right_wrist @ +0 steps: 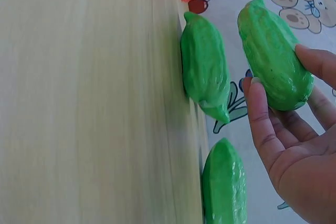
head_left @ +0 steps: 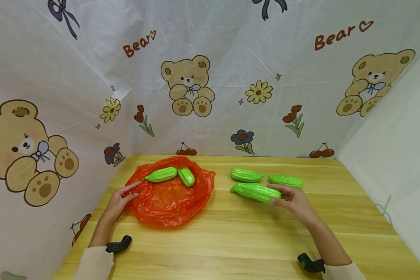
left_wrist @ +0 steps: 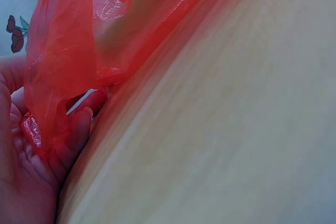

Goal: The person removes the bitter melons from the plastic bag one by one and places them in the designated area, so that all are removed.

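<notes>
A red plastic bag (head_left: 168,212) lies spread with its mouth up at the left, and two green bitter melons (head_left: 161,174) are in it. My left hand (head_left: 118,200) holds the bag's left rim; in the left wrist view the thin red film (left_wrist: 63,72) runs between thumb and fingers. Over on the right, my right hand (head_left: 294,200) grips a third bitter melon (head_left: 253,191) by its blunt end, its pointed end toward the bag. The right wrist view shows this melon (right_wrist: 273,56) raised off the table, thumb on one side and fingers on the other.
Just behind the held one, two more bitter melons, one at left (head_left: 245,175) and one at right (head_left: 287,181), lie on the wooden table (head_left: 210,249). A white bear-print cloth (head_left: 224,128) hangs along the table's back and sides.
</notes>
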Motion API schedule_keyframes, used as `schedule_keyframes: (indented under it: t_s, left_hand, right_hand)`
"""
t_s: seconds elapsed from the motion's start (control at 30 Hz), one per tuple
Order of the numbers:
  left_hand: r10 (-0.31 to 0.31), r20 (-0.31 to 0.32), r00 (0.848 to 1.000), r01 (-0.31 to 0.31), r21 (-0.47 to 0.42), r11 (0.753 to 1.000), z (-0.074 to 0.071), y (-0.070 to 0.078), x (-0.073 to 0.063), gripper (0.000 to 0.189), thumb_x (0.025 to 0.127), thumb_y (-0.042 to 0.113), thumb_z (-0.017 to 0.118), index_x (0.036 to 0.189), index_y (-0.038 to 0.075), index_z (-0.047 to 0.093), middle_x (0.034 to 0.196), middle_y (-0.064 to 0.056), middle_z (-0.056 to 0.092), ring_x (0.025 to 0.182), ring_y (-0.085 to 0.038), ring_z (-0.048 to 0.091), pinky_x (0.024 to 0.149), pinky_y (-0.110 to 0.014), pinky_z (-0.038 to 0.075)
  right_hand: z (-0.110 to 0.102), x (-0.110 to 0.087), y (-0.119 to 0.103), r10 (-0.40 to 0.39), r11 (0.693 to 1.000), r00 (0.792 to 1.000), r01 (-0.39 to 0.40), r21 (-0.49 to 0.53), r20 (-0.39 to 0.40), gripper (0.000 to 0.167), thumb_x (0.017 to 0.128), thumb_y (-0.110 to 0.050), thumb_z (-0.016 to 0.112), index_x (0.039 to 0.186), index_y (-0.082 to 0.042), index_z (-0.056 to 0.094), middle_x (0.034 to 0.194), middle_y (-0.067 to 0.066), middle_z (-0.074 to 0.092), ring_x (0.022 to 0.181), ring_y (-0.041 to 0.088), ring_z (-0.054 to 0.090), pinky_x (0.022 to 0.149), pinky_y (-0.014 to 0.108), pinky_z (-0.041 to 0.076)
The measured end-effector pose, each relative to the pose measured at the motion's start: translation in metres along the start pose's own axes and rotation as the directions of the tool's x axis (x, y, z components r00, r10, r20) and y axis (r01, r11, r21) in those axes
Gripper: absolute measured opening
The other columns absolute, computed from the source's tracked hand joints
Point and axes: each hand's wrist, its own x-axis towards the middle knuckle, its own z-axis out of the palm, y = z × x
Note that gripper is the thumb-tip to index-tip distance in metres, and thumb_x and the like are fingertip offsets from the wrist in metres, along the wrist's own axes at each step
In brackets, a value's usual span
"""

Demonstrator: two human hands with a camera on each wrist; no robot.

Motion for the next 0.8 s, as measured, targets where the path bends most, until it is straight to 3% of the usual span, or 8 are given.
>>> schedule_keyframes:
  t_s: [0.33, 0.8]
  left_hand:
    - [0.001, -0.002, 1.000, -0.001, -0.004, 1.000, 0.000, 0.001, 0.000, 0.046, 0.103, 0.008, 0.057, 0.147, -0.002, 0.050, 0.156, -0.027, 0.039, 0.147, -0.048, 0.024, 0.116, -0.070, 0.016]
    - [0.015, -0.003, 1.000, -0.015, -0.003, 1.000, 0.000, 0.001, -0.001, 0.046, 0.103, 0.016, 0.060, 0.146, 0.003, 0.054, 0.155, -0.023, 0.043, 0.147, -0.045, 0.028, 0.116, -0.068, 0.020]
  right_hand:
    - [-0.018, -0.001, 0.007, -0.006, 1.000, 1.000, 0.005, -0.015, -0.025, 0.052, 0.093, -0.019, 0.075, 0.141, -0.003, 0.059, 0.145, 0.023, 0.051, 0.099, 0.012, 0.069, 0.083, 0.038, 0.060]
    - [-0.032, -0.010, 0.007, 0.014, 0.999, 0.999, -0.016, -0.051, -0.038, 0.052, 0.095, -0.020, 0.074, 0.141, -0.003, 0.058, 0.139, 0.015, 0.052, 0.098, 0.012, 0.067, 0.080, 0.037, 0.059]
